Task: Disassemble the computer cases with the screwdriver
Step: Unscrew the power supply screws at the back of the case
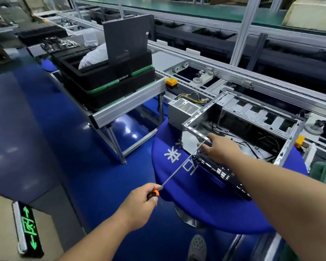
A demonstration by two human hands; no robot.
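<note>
Surface: round blue stool [205,204] with white characters, on glossy blue floor [64,147]; aluminium conveyor line [233,72] running beyond both hands; green exit sign [27,227] lying on floor, below-left of left hand.

Count: one open case [243,132]; one power supply [184,110] (yellow wires on top) just behind case, up-left of right hand; one screwdriver [179,164]; two stacked black trays [109,80] on a side rack, far up-left of left hand; one dark panel [126,38] standing upright in top tray; two yellow buttons, one by rack [171,81], one beyond case.

Case: bare grey steel frame, side panel off, loose black cables inside, tilted on stool, dark rear plate facing down.

Left hand [141,206]: closed round orange-black handle; long thin shaft running up-right, tip at case's near corner.

Right hand [217,149]: gripping case's near top rail, thumb beside tip.
</note>
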